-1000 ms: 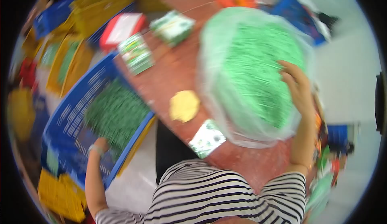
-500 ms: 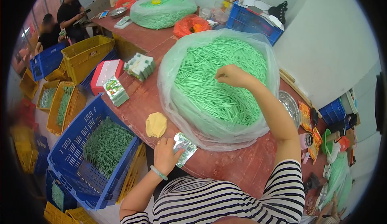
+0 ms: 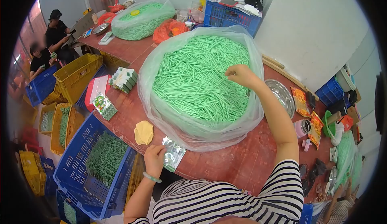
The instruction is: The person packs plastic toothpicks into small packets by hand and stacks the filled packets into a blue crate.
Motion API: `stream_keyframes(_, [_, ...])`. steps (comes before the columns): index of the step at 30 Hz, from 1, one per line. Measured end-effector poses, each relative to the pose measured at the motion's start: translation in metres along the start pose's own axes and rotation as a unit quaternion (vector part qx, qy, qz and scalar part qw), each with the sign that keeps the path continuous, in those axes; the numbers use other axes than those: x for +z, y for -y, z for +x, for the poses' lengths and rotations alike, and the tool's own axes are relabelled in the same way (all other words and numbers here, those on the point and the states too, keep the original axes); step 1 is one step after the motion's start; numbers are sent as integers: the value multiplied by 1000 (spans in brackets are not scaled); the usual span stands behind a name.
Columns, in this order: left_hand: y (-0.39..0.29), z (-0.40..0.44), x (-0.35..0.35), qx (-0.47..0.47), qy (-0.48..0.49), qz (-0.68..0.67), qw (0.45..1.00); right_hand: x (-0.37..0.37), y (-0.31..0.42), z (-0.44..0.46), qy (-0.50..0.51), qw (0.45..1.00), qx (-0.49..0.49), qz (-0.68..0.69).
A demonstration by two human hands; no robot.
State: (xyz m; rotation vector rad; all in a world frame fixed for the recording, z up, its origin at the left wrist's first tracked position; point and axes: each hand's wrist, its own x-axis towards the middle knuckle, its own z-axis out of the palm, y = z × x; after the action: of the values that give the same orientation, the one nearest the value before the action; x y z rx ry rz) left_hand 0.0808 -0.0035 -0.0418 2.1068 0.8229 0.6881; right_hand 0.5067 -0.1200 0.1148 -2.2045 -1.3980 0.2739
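Observation:
My right hand [image 3: 242, 75] is over the right part of a large clear plastic bag [image 3: 147, 93] full of thin light-green sticks [image 3: 197, 79]. Its fingers are pinched together just above the sticks, and what is between them is too small to make out. My left hand [image 3: 154, 159] is at the table's near edge, fingers curled closed at the left side of a silver and green foil packet [image 3: 174, 154]. Whether they grip its edge is hidden. A folded yellow cloth [image 3: 144, 132] lies just beyond that hand.
At left stand a blue crate [image 3: 72, 171] with filled packets, a packet stack [image 3: 105, 106], a white-green stack [image 3: 123, 79] and a red box [image 3: 96, 88]. A metal bowl [image 3: 280, 97] and pink jar [image 3: 302, 127] are on the right. Two people sit far left; another person's arms show lower right.
The view has shifted, moving the table contents leftward. My left hand's fingers have curled in from lying on the packet. My right hand is farther toward the bag's right side.

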Motion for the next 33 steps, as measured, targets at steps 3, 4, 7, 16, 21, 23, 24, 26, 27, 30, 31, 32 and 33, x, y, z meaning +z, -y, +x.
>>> stream_keyframes(3, [-4, 0, -3, 1, -22, -26, 999, 8, 9, 0, 34, 997, -53, -37])
stream_keyframes(4, [-5, 0, -3, 1, -30, -37, 999, 11, 16, -1, 56, 995, -61, -51])
stream_keyframes(7, [-2, -2, -3, 5, -33, -34, 999, 22, 21, 1, 56, 990, -122, -50])
stream_keyframes(16, [-8, -7, -16, -32, -35, -88, 995, 24, 8, 12, 22, 994, -59, -87])
stream_keyframes(21, [-11, -6, -20, -29, -44, -128, 990, 18, 2, 25, 33, 999, 25, -29])
stream_keyframes(23, [-14, -6, -24, -32, -43, -135, 989, 16, 2, 26, 53, 998, 29, -27])
stream_keyframes(24, [-16, -5, -25, -33, -44, -139, 989, 14, 5, 26, 54, 998, 30, -22])
stream_keyframes(26, [-18, -4, -26, -27, -52, -141, 988, 10, 14, 29, 48, 998, 25, -23])
stream_keyframes(27, [-19, -3, -27, -21, -56, -139, 989, 10, 19, 29, 41, 999, 21, -27])
stream_keyframes(30, [-18, -1, -27, -11, -63, -138, 988, 18, 14, 33, 94, 994, 7, -62])
stream_keyframes(31, [-17, 0, -27, -8, -65, -140, 988, 19, 11, 35, 122, 989, 1, -78])
stream_keyframes(32, [-17, 0, -29, -14, -67, -142, 987, 18, 7, 34, 112, 991, 1, -78])
stream_keyframes(33, [-18, 0, -30, -21, -69, -144, 987, 16, 5, 32, 103, 992, 0, -78])
